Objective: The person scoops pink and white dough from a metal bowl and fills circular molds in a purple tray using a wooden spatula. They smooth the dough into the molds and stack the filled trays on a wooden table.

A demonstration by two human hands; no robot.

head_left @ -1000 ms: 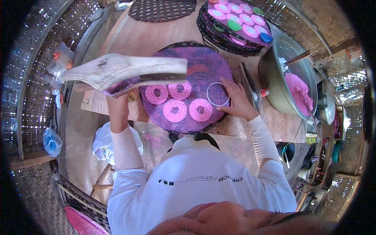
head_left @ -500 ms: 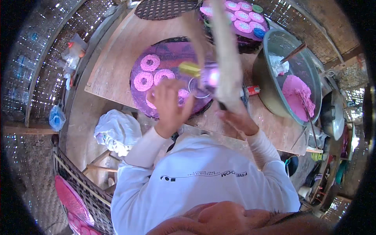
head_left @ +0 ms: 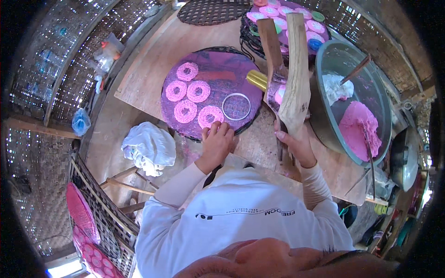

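Note:
On the round purple tray [head_left: 215, 69] several pink lacy rings [head_left: 187, 111] lie beside a metal hoop [head_left: 224, 111]. My left hand [head_left: 218, 143] is at the tray's front edge, its slightly spread, bent fingertips touching the lowest ring [head_left: 211, 113]. My right hand [head_left: 299, 148] grips the lower end of a wooden lever press [head_left: 294, 69] with two long pale arms, held upright at the tray's right. A gold cylinder [head_left: 257, 79] sticks out leftward from the press over the tray. My right fingers are partly hidden behind the wood.
A dark woven tray [head_left: 213, 11] and a stack of loaded trays [head_left: 306, 46] are at the back. A large basin [head_left: 324, 129] holding pink dough [head_left: 359, 127] is at right. A white cloth bundle [head_left: 148, 146] is at left, above more pink-covered trays [head_left: 81, 208].
The press has swung from lying crosswise at left to upright at right and passed to my right hand. My left hand has dropped to the tray's front edge. The hoop is no longer in my fingers.

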